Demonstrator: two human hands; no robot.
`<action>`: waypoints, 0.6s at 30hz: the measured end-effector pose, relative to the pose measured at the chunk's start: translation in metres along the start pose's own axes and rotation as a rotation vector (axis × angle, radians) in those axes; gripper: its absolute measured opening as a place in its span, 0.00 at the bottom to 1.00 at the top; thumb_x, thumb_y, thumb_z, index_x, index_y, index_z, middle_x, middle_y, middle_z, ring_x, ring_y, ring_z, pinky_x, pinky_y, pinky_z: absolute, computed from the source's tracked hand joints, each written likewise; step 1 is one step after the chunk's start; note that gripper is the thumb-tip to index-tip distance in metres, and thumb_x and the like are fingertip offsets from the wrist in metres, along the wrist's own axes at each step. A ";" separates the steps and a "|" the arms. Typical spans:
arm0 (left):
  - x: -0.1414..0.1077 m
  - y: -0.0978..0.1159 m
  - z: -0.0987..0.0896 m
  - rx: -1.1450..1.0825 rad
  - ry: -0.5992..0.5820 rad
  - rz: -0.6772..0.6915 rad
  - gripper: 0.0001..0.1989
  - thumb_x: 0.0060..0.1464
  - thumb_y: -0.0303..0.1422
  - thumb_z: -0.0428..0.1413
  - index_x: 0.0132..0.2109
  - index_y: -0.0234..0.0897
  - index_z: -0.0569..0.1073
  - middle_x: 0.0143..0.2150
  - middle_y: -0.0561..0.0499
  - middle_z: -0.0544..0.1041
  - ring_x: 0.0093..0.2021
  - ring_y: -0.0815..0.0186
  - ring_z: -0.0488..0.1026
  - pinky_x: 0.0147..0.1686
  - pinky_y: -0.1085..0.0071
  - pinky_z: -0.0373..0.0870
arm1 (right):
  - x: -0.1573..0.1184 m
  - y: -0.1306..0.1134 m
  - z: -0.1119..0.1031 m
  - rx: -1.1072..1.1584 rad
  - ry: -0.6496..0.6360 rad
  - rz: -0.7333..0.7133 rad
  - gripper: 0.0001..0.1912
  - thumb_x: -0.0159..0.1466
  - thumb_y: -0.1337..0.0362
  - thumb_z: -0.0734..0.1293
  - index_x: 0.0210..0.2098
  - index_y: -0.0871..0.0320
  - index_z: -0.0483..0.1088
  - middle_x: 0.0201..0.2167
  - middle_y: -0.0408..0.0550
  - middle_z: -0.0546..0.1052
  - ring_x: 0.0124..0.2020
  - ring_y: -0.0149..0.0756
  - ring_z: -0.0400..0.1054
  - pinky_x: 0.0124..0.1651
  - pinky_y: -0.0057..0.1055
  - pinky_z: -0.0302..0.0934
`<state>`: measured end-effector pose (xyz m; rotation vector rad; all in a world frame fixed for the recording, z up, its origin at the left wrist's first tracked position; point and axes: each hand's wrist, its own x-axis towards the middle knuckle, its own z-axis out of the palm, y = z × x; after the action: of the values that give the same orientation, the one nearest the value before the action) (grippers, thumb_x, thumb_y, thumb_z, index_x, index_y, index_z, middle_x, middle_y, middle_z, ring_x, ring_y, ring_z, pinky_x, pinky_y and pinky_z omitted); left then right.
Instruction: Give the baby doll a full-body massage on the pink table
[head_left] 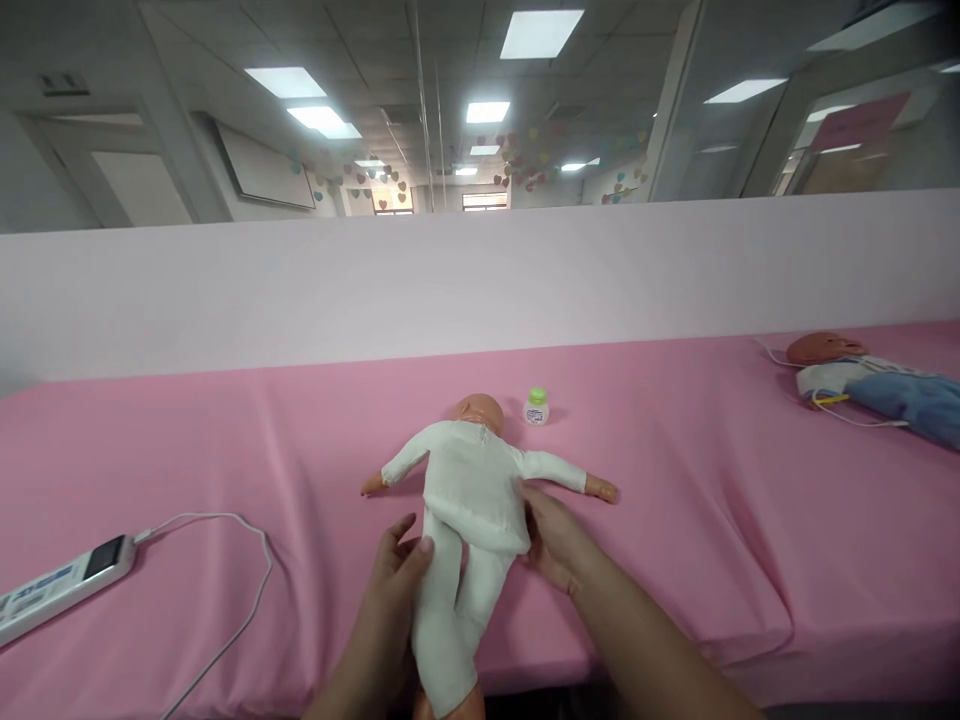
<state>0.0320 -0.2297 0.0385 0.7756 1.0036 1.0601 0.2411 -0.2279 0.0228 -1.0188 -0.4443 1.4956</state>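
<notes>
Done: the doll (472, 485) lies on the tabletop (675, 560), arms spread | Your left hand (391, 590): fingers parted, thumb against its leg | Your right hand (556, 540): fingers at its waist, grip I cannot tell | Remaining: handling seems unfinished

A table (660, 450) draped in pink cloth spans the near part of the scene, the fabric creased at left and right. Behind it runs a plain white low wall (480, 285), with glass (360, 110) above. In the glass show a gray tiled ceiling (427, 60) with bright rectangular lights (541, 34), a door (139, 185) and a pale board (266, 170) at left, colored heart decorations (529, 180), small bright windows (484, 200) at the far end, and a pink panel (862, 122) at right.
</notes>
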 end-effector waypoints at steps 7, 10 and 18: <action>0.012 -0.016 0.005 -0.095 0.039 -0.067 0.25 0.54 0.34 0.66 0.56 0.39 0.66 0.52 0.40 0.77 0.43 0.55 0.81 0.42 0.57 0.80 | -0.037 0.053 0.010 -0.012 -0.093 -0.281 0.51 0.57 0.56 0.79 0.72 0.48 0.51 0.60 0.56 0.76 0.59 0.55 0.73 0.60 0.52 0.67; 0.023 -0.019 0.006 -0.083 0.052 -0.065 0.22 0.55 0.34 0.65 0.54 0.39 0.67 0.48 0.42 0.78 0.39 0.57 0.81 0.39 0.59 0.79 | -0.037 0.048 0.001 -0.196 -0.086 -0.315 0.54 0.54 0.62 0.78 0.73 0.48 0.50 0.57 0.55 0.78 0.56 0.54 0.75 0.58 0.52 0.69; 0.031 -0.001 -0.002 0.211 -0.095 -0.106 0.21 0.54 0.36 0.66 0.52 0.37 0.69 0.40 0.47 0.78 0.30 0.65 0.74 0.29 0.70 0.71 | -0.026 0.000 -0.031 -0.575 -0.029 -0.310 0.40 0.57 0.67 0.71 0.69 0.48 0.63 0.54 0.51 0.80 0.50 0.50 0.76 0.52 0.48 0.70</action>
<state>0.0349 -0.2007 0.0283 0.9251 1.0744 0.8271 0.2628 -0.2609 0.0146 -1.2986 -1.0439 1.1226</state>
